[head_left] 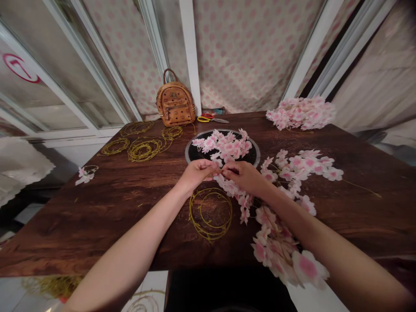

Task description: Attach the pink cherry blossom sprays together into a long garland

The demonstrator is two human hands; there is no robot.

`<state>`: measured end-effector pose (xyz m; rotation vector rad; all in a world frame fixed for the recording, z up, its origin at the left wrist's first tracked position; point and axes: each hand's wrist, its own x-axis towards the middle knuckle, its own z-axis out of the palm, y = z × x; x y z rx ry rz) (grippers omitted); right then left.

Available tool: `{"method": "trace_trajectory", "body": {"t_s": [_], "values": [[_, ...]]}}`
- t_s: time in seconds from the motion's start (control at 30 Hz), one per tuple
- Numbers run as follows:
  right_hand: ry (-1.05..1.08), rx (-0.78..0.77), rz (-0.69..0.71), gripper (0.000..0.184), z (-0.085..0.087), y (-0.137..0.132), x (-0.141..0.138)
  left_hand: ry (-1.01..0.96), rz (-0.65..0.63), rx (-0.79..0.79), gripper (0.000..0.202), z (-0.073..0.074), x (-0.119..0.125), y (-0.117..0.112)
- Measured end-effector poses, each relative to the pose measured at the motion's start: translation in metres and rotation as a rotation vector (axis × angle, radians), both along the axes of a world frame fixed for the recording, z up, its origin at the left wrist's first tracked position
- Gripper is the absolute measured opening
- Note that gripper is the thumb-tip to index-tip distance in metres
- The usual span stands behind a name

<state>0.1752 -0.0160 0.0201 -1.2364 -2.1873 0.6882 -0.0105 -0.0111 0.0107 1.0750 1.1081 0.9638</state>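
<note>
Blossom garland pinched between touching hands, gold wire ring just below

- Left hand: bare; slender tapered fingers; nail detail too small to tell.
- Right hand: bare; same slender form as left hand; nail detail too small to tell.
- Left forearm: bare from wrist to lower frame edge, behind left hand; smooth, rounded profile; no sleeve in view.
- Right forearm: bare from wrist to lower frame edge, behind right hand; same profile.
- Black area: between forearms, well behind hands, at lower frame edge; cannot tell whether clothing.
</note>
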Motion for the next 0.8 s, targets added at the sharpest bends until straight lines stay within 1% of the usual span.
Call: {"method": "trace_trajectory", "body": {"t_s": [0.23, 0.33, 0.5, 0.67, 0.8], "values": [[0.003, -0.006, 0.002, 0.02, 0.0016, -0.0011, -0.0005, -0.042, 0.017, 0.015, 0.015, -0.0014, -0.0005, 0.0005], [-0.008, -0.001, 0.007, 0.021, 0.0013, -0.0006, -0.0003, -0.029, 0.027, 0.044, 0.017, -0.0023, 0.0012, 0.0004], [-0.016, 0.014, 0.017, 0.023, 0.0006, -0.0002, 0.0002, -0.064, 0.017, 0.085, 0.02, -0.004, 0.0038, -0.0002], [0.0, 0.001, -0.003, 0.022, 0.0016, -0.0007, -0.0002, -0.053, -0.007, 0.1, 0.017, -0.0039, 0.0027, 0.0004], [-0.016, 0.005, 0.012, 0.022, 0.0019, -0.0005, -0.0002, -0.058, -0.016, 0.08, 0.013, -0.0035, 0.0024, 0.0006]]}}
